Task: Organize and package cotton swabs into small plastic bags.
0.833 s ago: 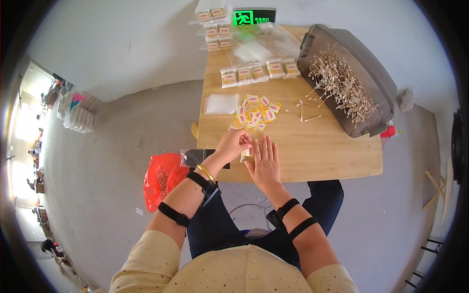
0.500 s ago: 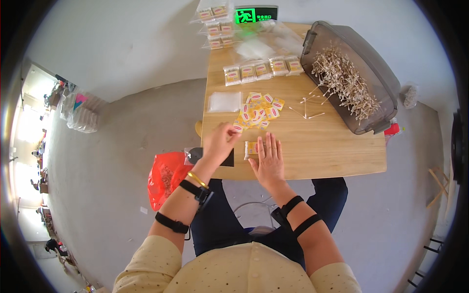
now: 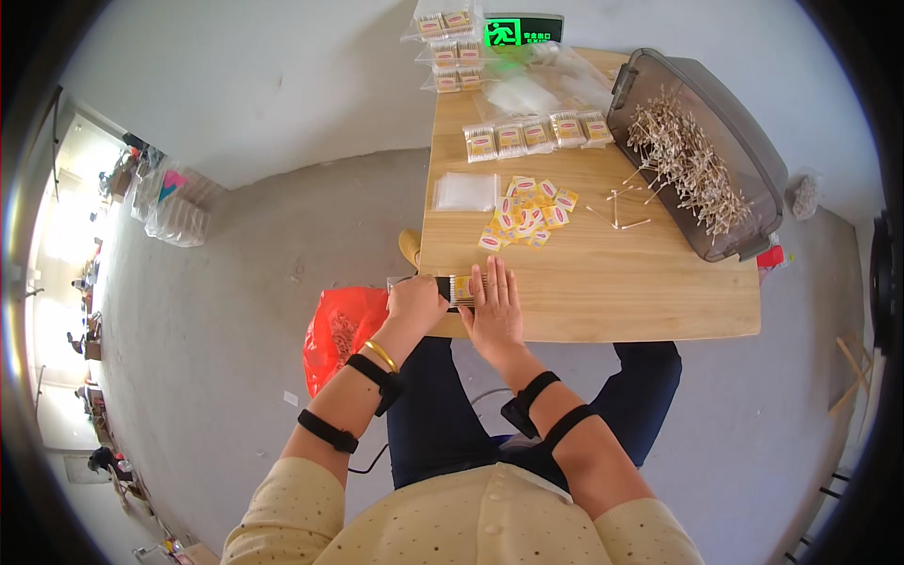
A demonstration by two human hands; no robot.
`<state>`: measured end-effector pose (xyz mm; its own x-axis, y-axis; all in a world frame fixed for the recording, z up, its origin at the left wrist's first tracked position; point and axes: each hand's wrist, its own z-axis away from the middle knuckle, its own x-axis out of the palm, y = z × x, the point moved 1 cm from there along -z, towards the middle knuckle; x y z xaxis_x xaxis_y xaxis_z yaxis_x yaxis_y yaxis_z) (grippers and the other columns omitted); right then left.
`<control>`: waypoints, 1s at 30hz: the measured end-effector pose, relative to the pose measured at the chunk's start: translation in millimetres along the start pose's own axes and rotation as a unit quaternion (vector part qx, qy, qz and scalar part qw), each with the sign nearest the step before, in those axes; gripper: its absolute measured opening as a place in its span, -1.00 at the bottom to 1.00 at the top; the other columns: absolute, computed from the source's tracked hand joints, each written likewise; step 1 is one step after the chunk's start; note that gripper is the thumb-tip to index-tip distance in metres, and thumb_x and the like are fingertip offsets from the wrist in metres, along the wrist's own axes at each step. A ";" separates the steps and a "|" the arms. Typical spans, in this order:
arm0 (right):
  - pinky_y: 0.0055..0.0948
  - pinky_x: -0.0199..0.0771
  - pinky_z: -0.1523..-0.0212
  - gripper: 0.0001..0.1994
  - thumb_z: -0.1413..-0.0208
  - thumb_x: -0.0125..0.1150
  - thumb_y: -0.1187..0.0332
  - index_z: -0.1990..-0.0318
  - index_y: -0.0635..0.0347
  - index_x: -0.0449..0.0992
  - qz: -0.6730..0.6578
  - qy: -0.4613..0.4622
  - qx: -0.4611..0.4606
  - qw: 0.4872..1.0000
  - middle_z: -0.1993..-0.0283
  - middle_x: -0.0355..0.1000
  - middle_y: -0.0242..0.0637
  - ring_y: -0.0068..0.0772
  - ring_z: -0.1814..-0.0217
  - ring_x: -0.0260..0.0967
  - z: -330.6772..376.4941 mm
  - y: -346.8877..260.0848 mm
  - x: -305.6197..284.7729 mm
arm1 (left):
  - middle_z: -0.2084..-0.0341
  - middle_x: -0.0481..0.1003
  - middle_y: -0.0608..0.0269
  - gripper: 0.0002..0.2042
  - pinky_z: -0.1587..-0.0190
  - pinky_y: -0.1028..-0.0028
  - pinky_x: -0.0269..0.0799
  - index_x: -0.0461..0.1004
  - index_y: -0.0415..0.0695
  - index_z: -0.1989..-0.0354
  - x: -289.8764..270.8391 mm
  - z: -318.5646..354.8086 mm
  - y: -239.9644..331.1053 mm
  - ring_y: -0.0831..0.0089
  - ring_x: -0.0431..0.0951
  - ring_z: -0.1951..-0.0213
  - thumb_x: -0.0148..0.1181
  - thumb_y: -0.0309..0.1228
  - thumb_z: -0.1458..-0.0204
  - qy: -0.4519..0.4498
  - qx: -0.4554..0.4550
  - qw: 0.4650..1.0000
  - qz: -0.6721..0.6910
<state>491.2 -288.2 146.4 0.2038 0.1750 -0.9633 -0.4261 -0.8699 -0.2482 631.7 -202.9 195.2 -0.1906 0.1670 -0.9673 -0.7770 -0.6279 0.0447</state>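
Note:
My right hand (image 3: 497, 306) lies flat with straight fingers over a bundle of cotton swabs (image 3: 462, 298) that has a yellow label card on it, near the table's front edge. The fingers cover the bundle's right part. Beside its left end, my left hand (image 3: 417, 299) is closed in a fist over a black flat piece (image 3: 443, 287) at the table corner. What its fingers hold, if anything, is hidden. Clear plastic (image 3: 399, 281) shows just past the knuckles. Beyond my hands lie loose yellow label cards (image 3: 527, 215) and a stack of clear bags (image 3: 465, 192).
A grey bin (image 3: 702, 80) full of loose swabs stands at the right, with a few swabs (image 3: 626, 212) beside it. Packed swab bags (image 3: 537, 137) line the back, near stacked packs (image 3: 457, 54) and a green-lit sign (image 3: 518, 32). A red plastic bag (image 3: 330, 330) is left of the table.
My left hand has come down from beside the label cards to the table corner and closed. The swab bundle and my right hand have shifted left, next to the black piece.

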 end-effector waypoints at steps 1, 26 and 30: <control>-0.01 -0.36 -0.61 -0.23 -0.36 -0.11 -0.06 -0.53 0.29 -0.07 0.002 0.003 -0.001 1.000 -0.61 -0.26 0.14 0.04 -0.68 -0.38 -1.3 -5.1 1.5 | 0.45 0.62 -0.03 -0.72 0.27 0.11 0.61 0.59 -0.26 0.40 0.5 -4.1 1.8 0.01 0.67 0.35 0.19 -0.24 0.04 -0.015 0.000 1.000 -0.013; 0.01 -0.37 -0.61 -0.33 -0.36 -0.11 0.01 -0.51 0.16 0.02 0.012 -0.009 -0.002 1.000 -0.61 -0.21 0.00 -0.06 -0.68 -0.37 -0.9 -23.7 3.8 | 0.46 0.58 0.12 -0.81 0.28 0.18 0.48 0.53 -0.16 0.48 13.9 9.7 -30.8 0.12 0.60 0.33 0.25 -0.28 0.05 0.054 -0.077 0.953 0.289; 0.02 -0.41 -0.61 -0.29 -0.37 -0.13 -0.06 -0.52 0.15 0.00 0.028 -0.026 0.001 0.999 -0.62 -0.23 0.00 -0.06 -0.69 -0.40 -6.9 -32.4 7.3 | 0.47 0.55 0.15 -0.82 0.28 0.19 0.47 0.52 -0.14 0.48 10.9 9.3 -30.0 0.13 0.58 0.35 0.25 -0.29 0.04 0.060 -0.044 0.958 0.276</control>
<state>512.5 -261.9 148.2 0.1339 0.1493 -0.9797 -0.4372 -0.8783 -0.1936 647.4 -175.1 185.6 -0.4833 -0.2946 -0.8244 -0.5238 -0.6573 0.5419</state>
